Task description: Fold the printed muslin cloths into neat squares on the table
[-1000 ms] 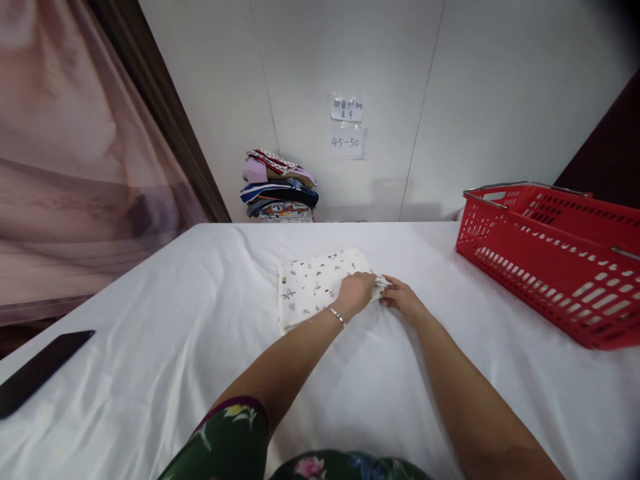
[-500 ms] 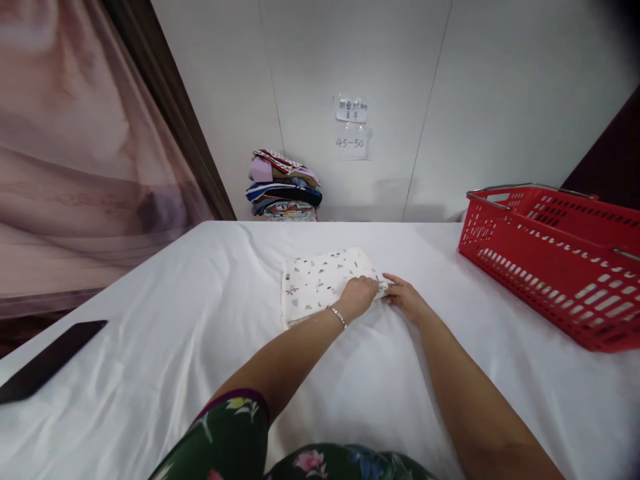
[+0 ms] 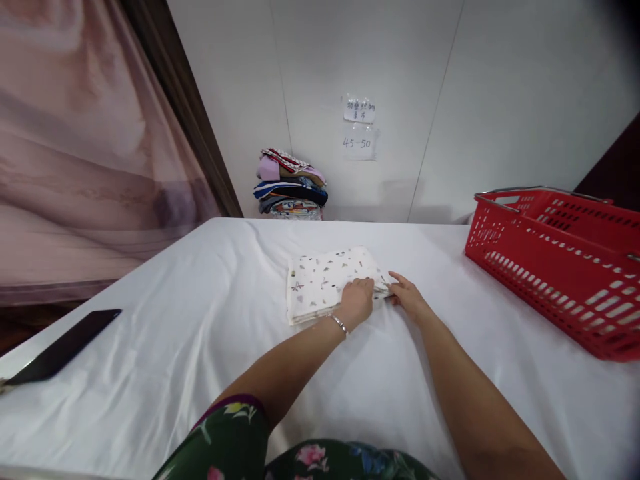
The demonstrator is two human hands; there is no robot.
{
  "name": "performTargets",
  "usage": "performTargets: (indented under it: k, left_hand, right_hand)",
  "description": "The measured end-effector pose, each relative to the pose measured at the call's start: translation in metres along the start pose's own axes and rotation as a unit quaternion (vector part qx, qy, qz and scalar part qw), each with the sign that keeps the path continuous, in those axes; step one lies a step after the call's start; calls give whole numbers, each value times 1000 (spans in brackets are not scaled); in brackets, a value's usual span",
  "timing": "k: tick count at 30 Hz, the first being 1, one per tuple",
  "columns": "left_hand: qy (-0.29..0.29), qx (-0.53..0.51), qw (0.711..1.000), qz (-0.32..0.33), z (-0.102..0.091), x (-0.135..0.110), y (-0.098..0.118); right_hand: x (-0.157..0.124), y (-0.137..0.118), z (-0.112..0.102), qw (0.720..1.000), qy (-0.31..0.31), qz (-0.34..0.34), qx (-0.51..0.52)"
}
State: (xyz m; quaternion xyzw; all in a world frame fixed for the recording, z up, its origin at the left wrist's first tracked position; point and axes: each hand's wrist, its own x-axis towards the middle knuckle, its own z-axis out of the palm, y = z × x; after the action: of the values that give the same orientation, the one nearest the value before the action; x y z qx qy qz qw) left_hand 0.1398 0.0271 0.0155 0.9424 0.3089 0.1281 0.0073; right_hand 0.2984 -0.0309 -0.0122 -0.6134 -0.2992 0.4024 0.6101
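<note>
A folded white cloth [image 3: 325, 277] with small printed figures lies on the white-covered table, its layers showing along the front and right edges. My left hand [image 3: 357, 300], with a silver bracelet at the wrist, rests over the front right part of the cloth. Its fingers are bent and close together at the edge; the thumb is hidden. At the cloth's right corner, my right hand [image 3: 407, 297] pinches the layered edge between thumb and fingers, the index finger stretched out above.
A red plastic basket [image 3: 545, 267] with metal handles stands at the right. Beyond the table's far edge is a stack of folded fabrics [image 3: 291, 187]. A dark flat object [image 3: 70, 347] lies at the left, near a pink curtain [image 3: 90, 153]. Paper signs [image 3: 359, 127] hang on the wall.
My left hand has drawn back slightly from the cloth's right corner, uncovering more of its layered edge. My right hand stays at that corner. The view has shifted a little to the left.
</note>
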Motion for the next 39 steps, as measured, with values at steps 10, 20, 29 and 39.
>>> performTargets:
  k: [10,20,29,39]
  left_hand:
    - [-2,-6,1000,-24,-21,-38,-33]
    - [4,-4,998,66,-15,-61,-71]
    - [18,22,998,-58,-27,-84,-87]
    - [25,-7,1000,3,-13,-103,-102]
  right_hand:
    - [3,4,-7,1000,-11,25,-10]
    - [-2,0,-4,998,-11,-28,-63]
    - [-1,-1,-5,995,1,-40,-88]
    - [3,5,-11,983,0,-49,-174]
